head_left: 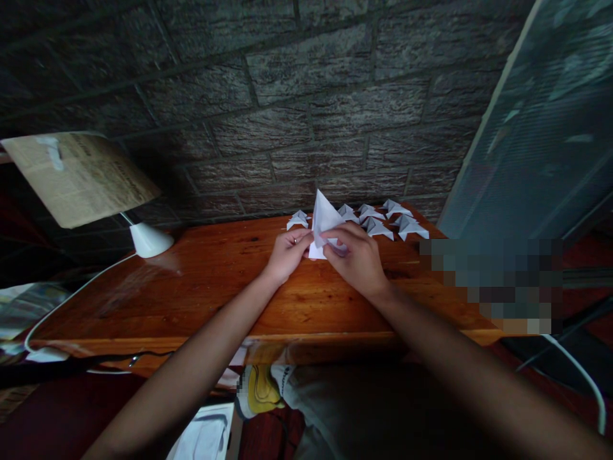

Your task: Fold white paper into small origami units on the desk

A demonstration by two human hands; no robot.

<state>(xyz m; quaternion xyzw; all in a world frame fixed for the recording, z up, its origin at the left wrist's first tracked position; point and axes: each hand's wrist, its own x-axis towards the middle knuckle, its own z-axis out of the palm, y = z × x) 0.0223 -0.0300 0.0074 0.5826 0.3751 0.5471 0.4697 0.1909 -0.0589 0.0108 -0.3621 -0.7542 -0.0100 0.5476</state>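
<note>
Between my two hands stands a partly folded sheet of white paper (326,212), its pointed tip upward and a flap spread below. My left hand (288,254) pinches its lower left edge; a ring shows on one finger. My right hand (357,257) grips the right side, thumb and fingers bent over the paper. Behind it on the wooden table lie several folded white paper pieces, such as one at the left (297,220), one at the right (410,227) and one in front (377,228).
A lamp (152,240) with a brown paper shade stands on the left of the wooden table (211,281), its white cord running over the edge. A brick wall (287,96) rises behind. At the right is a translucent panel (531,140). An open box (205,431) sits below.
</note>
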